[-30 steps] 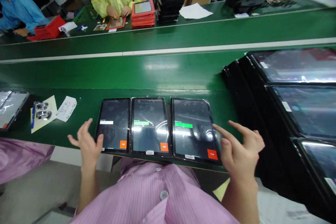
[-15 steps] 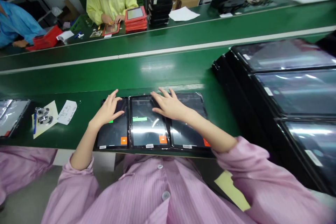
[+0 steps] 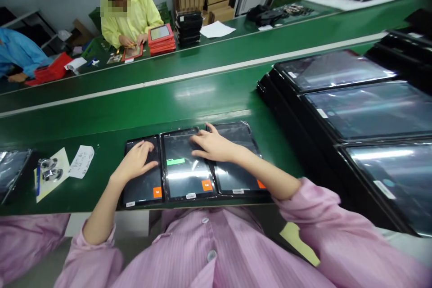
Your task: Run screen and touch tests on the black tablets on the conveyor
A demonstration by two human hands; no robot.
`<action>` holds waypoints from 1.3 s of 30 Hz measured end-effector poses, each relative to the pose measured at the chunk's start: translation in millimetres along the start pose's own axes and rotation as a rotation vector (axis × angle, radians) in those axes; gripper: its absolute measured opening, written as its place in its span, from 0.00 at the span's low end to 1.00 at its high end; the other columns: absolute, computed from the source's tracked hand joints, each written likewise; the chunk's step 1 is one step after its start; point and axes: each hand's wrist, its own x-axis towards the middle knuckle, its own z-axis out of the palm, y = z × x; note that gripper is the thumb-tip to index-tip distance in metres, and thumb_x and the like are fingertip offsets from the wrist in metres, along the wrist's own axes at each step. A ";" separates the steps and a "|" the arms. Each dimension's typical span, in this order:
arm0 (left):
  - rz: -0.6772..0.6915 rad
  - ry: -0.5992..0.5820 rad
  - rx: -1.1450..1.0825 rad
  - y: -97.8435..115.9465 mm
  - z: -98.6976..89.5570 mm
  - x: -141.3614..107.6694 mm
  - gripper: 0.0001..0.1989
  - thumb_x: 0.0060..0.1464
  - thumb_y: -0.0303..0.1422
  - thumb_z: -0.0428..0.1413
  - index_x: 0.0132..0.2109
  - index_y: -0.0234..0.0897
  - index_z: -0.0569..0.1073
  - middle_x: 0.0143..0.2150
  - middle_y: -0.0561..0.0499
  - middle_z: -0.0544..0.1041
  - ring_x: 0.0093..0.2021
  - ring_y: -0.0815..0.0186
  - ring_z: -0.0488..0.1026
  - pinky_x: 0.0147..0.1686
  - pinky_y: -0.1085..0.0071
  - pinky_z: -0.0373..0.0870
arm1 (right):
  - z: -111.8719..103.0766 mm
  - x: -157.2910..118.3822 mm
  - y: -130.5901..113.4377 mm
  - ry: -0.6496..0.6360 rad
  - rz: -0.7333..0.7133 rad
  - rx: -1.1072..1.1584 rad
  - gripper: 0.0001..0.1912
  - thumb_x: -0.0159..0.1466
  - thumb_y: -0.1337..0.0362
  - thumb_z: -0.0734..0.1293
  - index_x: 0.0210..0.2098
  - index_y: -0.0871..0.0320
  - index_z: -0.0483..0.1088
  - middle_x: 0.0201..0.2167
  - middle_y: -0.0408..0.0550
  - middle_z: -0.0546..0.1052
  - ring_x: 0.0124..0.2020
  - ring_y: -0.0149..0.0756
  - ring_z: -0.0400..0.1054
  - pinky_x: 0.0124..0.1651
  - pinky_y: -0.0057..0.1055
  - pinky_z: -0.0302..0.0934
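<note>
Three black tablets lie side by side along the near edge of the green bench. Over the left tablet (image 3: 141,186) is my left hand (image 3: 137,160), fingers spread and holding nothing; I cannot tell if a fingertip touches the glass. My right hand (image 3: 214,145) reaches across the right tablet (image 3: 236,175), its fingers apart over the upper part of the middle tablet (image 3: 185,175). A green bar shows on the middle screen, and each tablet has an orange box at its lower right. Part of the right tablet is hidden under my forearm.
Stacks of dark tablets (image 3: 371,108) rise at the right. A blue pen (image 3: 38,180), yellow paper (image 3: 62,162) and a handwritten note (image 3: 82,162) lie at left. Across the bench, a person in yellow (image 3: 135,13) works beside red-framed tablets (image 3: 162,45); a blue sleeve (image 3: 23,49) is farther left.
My right hand's fingers have lowered a little toward the middle tablet. My left fingers have curled slightly over the left tablet, where the green patch no longer shows. The whole view has shifted.
</note>
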 end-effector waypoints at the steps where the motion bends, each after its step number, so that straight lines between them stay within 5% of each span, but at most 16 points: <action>1: -0.005 -0.005 -0.002 2.9 -1.8 -6.0 0.15 0.64 0.44 0.51 0.49 0.38 0.68 0.45 0.45 0.77 0.46 0.56 0.77 0.59 0.51 0.65 | -3.1 -8.0 8.2 0.013 -0.010 0.039 0.25 0.72 0.49 0.57 0.57 0.59 0.69 0.51 0.58 0.79 0.58 0.51 0.68 0.70 0.65 0.36; 6: -0.030 0.112 0.103 9.1 -3.6 -36.1 0.14 0.67 0.43 0.48 0.46 0.39 0.71 0.39 0.48 0.79 0.40 0.58 0.77 0.59 0.51 0.59 | -11.8 -57.4 52.3 0.151 0.315 -0.037 0.28 0.70 0.47 0.57 0.61 0.58 0.67 0.62 0.62 0.72 0.67 0.63 0.56 0.64 0.77 0.32; 9: -0.071 0.216 0.159 4.8 0.3 -40.8 0.14 0.69 0.42 0.46 0.44 0.39 0.71 0.41 0.48 0.80 0.41 0.58 0.78 0.60 0.50 0.57 | -13.8 -74.7 62.2 0.102 0.374 0.024 0.27 0.70 0.46 0.57 0.58 0.57 0.69 0.53 0.59 0.79 0.61 0.57 0.65 0.66 0.73 0.37; 14: -0.201 0.283 0.169 -6.6 6.9 -32.0 0.14 0.68 0.41 0.46 0.47 0.39 0.73 0.46 0.45 0.81 0.48 0.54 0.76 0.65 0.48 0.50 | -22.2 -79.7 61.9 0.185 0.514 -0.087 0.28 0.70 0.47 0.57 0.59 0.61 0.66 0.51 0.63 0.79 0.65 0.63 0.61 0.63 0.78 0.30; 19: -0.223 0.259 0.110 -16.1 14.4 -16.7 0.15 0.68 0.40 0.46 0.50 0.39 0.73 0.50 0.42 0.80 0.53 0.53 0.74 0.66 0.48 0.50 | -31.3 -66.8 44.4 0.157 0.341 0.022 0.22 0.72 0.50 0.58 0.53 0.59 0.70 0.45 0.57 0.81 0.52 0.50 0.73 0.68 0.66 0.40; 24: -0.166 0.264 0.112 -17.9 19.2 1.8 0.17 0.68 0.38 0.46 0.54 0.40 0.74 0.52 0.41 0.79 0.55 0.53 0.73 0.66 0.47 0.51 | -6.7 -14.0 16.1 0.118 0.176 -0.215 0.27 0.69 0.48 0.63 0.61 0.55 0.69 0.70 0.64 0.60 0.71 0.64 0.50 0.65 0.75 0.33; 28: -0.130 0.220 0.135 -17.1 19.9 6.9 0.17 0.69 0.38 0.45 0.56 0.41 0.74 0.53 0.42 0.79 0.55 0.51 0.72 0.67 0.42 0.44 | 4.8 4.3 14.3 0.115 0.126 -0.274 0.29 0.69 0.43 0.61 0.63 0.50 0.68 0.72 0.62 0.55 0.72 0.66 0.45 0.65 0.76 0.33; 31: -0.147 0.236 0.150 -19.2 17.4 -0.5 0.19 0.68 0.39 0.45 0.59 0.40 0.71 0.56 0.40 0.77 0.57 0.49 0.71 0.68 0.38 0.39 | -5.2 -20.2 28.0 0.181 0.191 -0.298 0.30 0.69 0.42 0.60 0.63 0.52 0.68 0.71 0.64 0.57 0.71 0.64 0.48 0.66 0.75 0.34; 36: -0.247 0.314 0.085 -32.2 11.9 -3.6 0.22 0.68 0.41 0.44 0.63 0.37 0.67 0.59 0.36 0.72 0.60 0.48 0.69 0.66 0.42 0.52 | -9.7 -92.0 62.2 0.325 0.511 -0.321 0.25 0.70 0.45 0.59 0.56 0.54 0.72 0.68 0.64 0.59 0.68 0.63 0.51 0.65 0.74 0.37; 39: -0.252 0.255 0.030 -42.3 13.0 18.1 0.23 0.67 0.44 0.44 0.62 0.37 0.68 0.60 0.37 0.72 0.61 0.48 0.68 0.63 0.46 0.60 | 0.7 -116.8 81.0 0.367 0.546 -0.280 0.23 0.71 0.45 0.58 0.54 0.52 0.74 0.68 0.61 0.58 0.68 0.64 0.48 0.65 0.76 0.31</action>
